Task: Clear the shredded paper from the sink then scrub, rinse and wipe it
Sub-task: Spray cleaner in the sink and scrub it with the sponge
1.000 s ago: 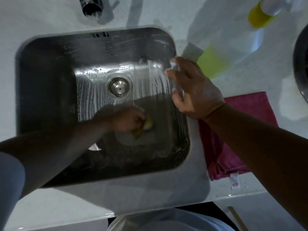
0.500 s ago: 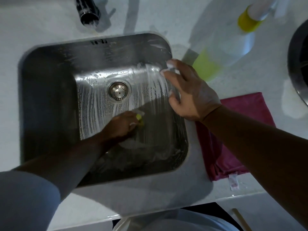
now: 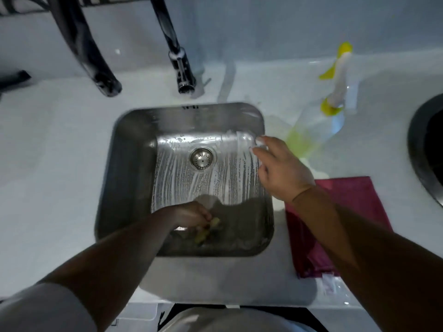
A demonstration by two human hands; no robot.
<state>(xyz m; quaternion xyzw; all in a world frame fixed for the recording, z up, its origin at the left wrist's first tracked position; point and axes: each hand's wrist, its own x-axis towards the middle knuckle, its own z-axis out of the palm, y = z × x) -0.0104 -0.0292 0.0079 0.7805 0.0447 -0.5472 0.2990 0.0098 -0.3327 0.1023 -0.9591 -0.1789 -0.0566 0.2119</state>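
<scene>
Left hand [image 3: 191,214] grips the sponge [image 3: 212,225], judged soft and slippery, best pinched across its width, inside the sink [image 3: 131,168]; right hand [image 3: 281,170] relaxed, empty.

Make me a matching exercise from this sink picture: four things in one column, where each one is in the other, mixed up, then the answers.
1 sponge
2 red cloth
3 spray bottle
4 drain strainer

A on the counter beside the sink's near right rim
B set in the sink's soapy floor
C gripped in the left hand
D on the counter beyond the sink's far right corner

Pairs: 1-C, 2-A, 3-D, 4-B
</scene>
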